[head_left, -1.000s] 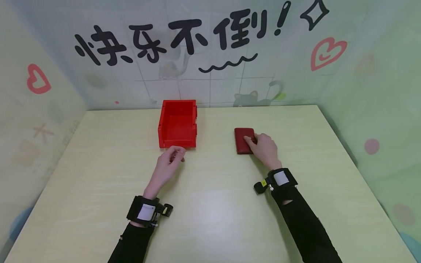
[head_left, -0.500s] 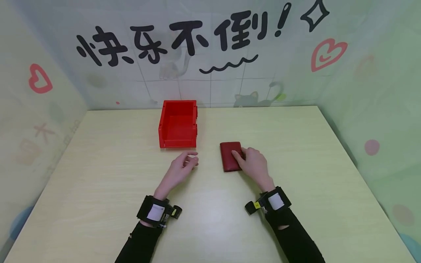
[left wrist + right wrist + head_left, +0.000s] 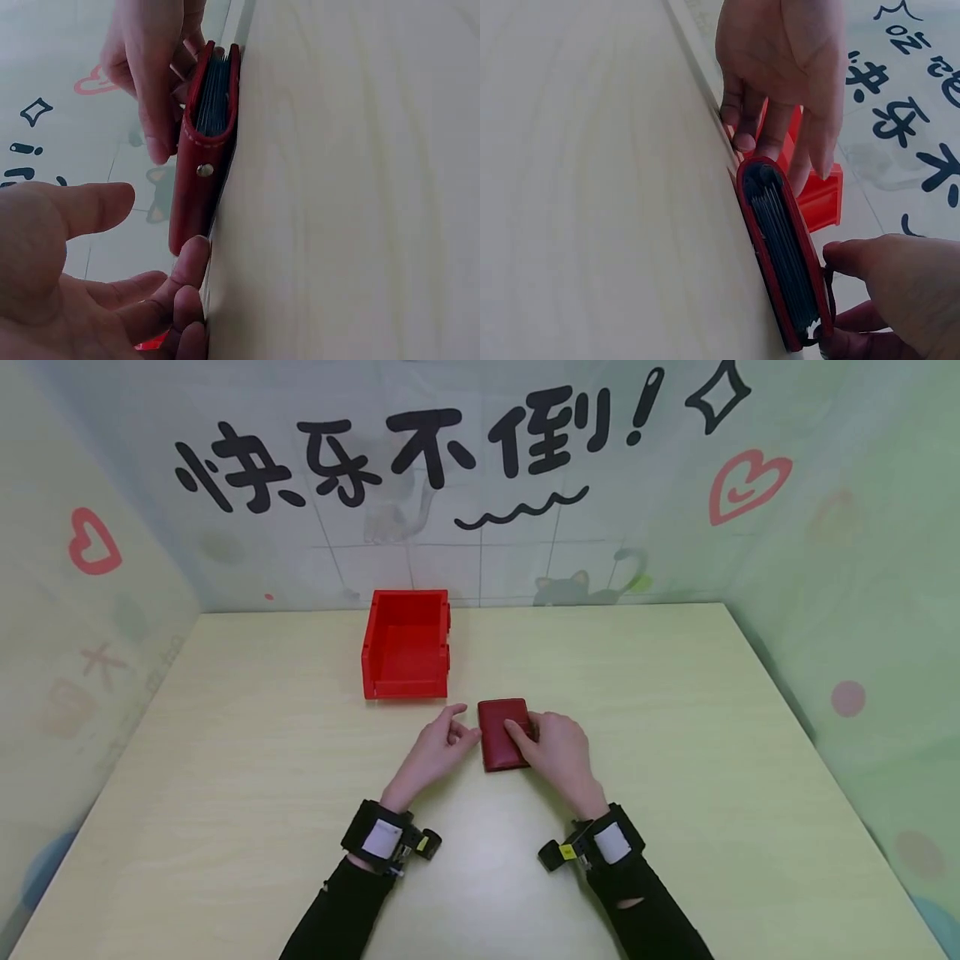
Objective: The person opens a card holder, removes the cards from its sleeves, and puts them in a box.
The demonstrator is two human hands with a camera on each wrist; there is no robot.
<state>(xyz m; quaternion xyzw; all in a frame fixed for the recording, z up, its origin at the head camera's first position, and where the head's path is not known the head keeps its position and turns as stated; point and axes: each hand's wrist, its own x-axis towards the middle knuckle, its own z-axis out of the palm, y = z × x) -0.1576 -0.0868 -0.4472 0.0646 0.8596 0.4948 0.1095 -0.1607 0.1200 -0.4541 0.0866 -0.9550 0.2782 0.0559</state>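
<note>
Both hands forward, close together; left (image 3: 438, 747) loosely open, right (image 3: 557, 752) palm-down.

Black sleeves, slightly torn; black wrist straps bearing white patches.
</note>
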